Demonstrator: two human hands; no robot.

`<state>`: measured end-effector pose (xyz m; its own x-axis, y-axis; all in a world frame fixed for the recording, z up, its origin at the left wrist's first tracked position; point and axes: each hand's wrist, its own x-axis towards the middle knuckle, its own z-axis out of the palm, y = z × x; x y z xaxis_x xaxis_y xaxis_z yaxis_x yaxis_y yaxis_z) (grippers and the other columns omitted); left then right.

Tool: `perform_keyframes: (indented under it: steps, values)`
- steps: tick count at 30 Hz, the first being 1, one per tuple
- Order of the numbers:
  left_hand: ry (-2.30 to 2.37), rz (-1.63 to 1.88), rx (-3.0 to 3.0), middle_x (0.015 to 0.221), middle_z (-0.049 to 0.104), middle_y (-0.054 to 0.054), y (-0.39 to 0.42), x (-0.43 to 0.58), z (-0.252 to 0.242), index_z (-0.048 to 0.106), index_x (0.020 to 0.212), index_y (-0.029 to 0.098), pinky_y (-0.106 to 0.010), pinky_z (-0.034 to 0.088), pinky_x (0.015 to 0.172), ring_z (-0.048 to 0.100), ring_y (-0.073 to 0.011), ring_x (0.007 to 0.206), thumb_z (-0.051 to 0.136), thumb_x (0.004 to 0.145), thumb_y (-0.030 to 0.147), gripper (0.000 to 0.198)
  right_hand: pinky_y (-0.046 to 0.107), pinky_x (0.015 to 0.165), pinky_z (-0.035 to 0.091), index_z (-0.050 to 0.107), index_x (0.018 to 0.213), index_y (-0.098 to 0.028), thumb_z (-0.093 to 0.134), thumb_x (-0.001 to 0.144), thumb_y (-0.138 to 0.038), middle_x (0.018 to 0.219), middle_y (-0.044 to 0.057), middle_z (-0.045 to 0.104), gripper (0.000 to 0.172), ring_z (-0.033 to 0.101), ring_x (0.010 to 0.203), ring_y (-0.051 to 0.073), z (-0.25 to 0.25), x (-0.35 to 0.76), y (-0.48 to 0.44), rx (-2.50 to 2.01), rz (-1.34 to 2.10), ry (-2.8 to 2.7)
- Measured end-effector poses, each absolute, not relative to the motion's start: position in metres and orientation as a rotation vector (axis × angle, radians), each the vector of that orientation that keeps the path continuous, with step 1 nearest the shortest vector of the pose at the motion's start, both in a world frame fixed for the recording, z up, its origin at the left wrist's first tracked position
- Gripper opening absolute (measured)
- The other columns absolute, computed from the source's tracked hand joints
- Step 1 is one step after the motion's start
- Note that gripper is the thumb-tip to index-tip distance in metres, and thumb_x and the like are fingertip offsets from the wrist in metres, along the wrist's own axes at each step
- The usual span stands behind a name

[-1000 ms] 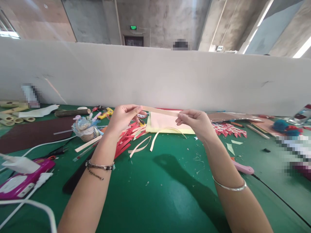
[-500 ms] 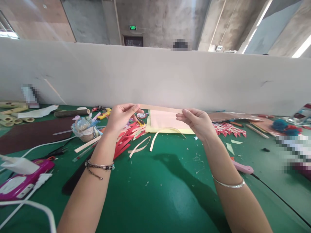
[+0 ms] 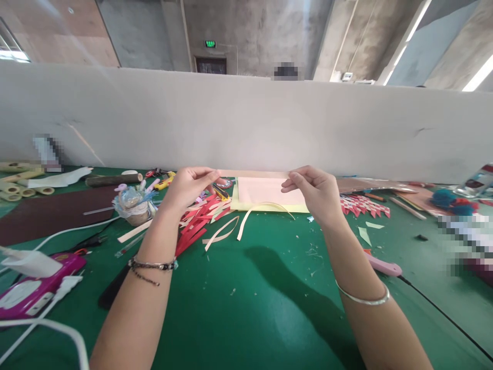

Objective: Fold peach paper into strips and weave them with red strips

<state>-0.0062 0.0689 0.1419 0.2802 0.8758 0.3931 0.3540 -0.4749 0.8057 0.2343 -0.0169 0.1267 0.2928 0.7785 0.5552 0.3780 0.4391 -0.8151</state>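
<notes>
Between my two hands a pale peach paper strip (image 3: 252, 174) is stretched level. My left hand (image 3: 188, 187) pinches its left end between thumb and fingers. At the other end, my right hand (image 3: 316, 190) pinches it the same way. Behind and below the strip lie pink paper sheets (image 3: 265, 191) on a yellow-green sheet (image 3: 246, 207). Two loose curled strips, one a cream strip (image 3: 252, 210) and one a looped strip (image 3: 223, 234), rest on the green table in front of them. A pile of red paper strips (image 3: 198, 223) is beside my left wrist.
At left stand a magenta power strip (image 3: 42, 288) with white cables and a twine-wrapped pot (image 3: 134, 208). To the right lie a pink glue gun (image 3: 383, 265) with a black cord, red-and-white woven paper (image 3: 364, 205) and blue yarn (image 3: 449, 200). A pale partition (image 3: 246, 123) rises behind.
The strip's left end has dipped slightly, so it now looks more level. My left hand and forearm have shifted a little left and down; my right hand has risen slightly.
</notes>
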Motion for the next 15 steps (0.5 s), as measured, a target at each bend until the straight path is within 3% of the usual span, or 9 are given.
perform_keyframes:
  steps: [3, 5, 8, 11, 15]
  values:
    - [1.182, 1.162, 2.109, 0.09, 0.07, -0.006, 0.06, -0.01, 0.15, 0.067, 0.096, 0.019, -0.02, 0.046, 0.059, 0.062, -0.0159, 0.076, 0.055, 0.079, 0.041, 0.031, 0.026, 0.063, 0.05, 0.059, 0.071, -0.016, 0.055, 0.08, -0.027, 0.061, 0.0, 0.066, 0.015, 0.065, 0.059, 0.013, 0.129, 0.234, -0.02, -1.189, 0.395, -1.397]
    - [1.149, 1.191, 2.2, 0.099, 0.068, -0.005, 0.052, -0.005, 0.155, 0.064, 0.105, 0.02, -0.023, 0.046, 0.072, 0.06, -0.0171, 0.088, 0.051, 0.082, 0.042, 0.035, 0.026, 0.063, 0.049, 0.06, 0.073, -0.016, 0.055, 0.08, -0.027, 0.062, 0.0, 0.066, 0.014, 0.065, 0.058, 0.012, 0.13, 0.23, -0.023, -1.196, 0.414, -1.485]
    - [0.934, 0.949, 2.33, 0.107, 0.064, -0.003, 0.037, 0.011, 0.156, 0.06, 0.11, 0.023, -0.022, 0.044, 0.075, 0.058, -0.017, 0.093, 0.042, 0.086, 0.046, 0.037, 0.025, 0.062, 0.048, 0.061, 0.073, -0.017, 0.052, 0.082, -0.027, 0.065, 0.0, 0.066, 0.017, 0.065, 0.06, 0.012, 0.133, 0.221, -0.028, -1.184, 0.421, -1.624]
    - [0.727, 0.671, 2.365, 0.097, 0.067, -0.002, 0.024, 0.028, 0.151, 0.059, 0.108, 0.024, -0.02, 0.042, 0.068, 0.06, -0.0145, 0.083, 0.036, 0.089, 0.045, 0.037, 0.023, 0.06, 0.048, 0.062, 0.073, -0.017, 0.051, 0.083, -0.026, 0.066, 0.0, 0.065, 0.018, 0.064, 0.061, 0.011, 0.135, 0.215, -0.031, -1.171, 0.42, -1.73]
    - [0.758, 0.504, 2.372, 0.06, 0.061, 0.001, 0.02, 0.038, 0.142, 0.061, 0.087, 0.02, -0.02, 0.036, 0.051, 0.052, -0.0112, 0.053, 0.03, 0.091, 0.039, 0.037, 0.022, 0.057, 0.047, 0.06, 0.072, -0.017, 0.051, 0.082, -0.029, 0.066, 0.0, 0.065, 0.018, 0.063, 0.059, 0.011, 0.136, 0.218, -0.03, -1.2, 0.485, -1.771]
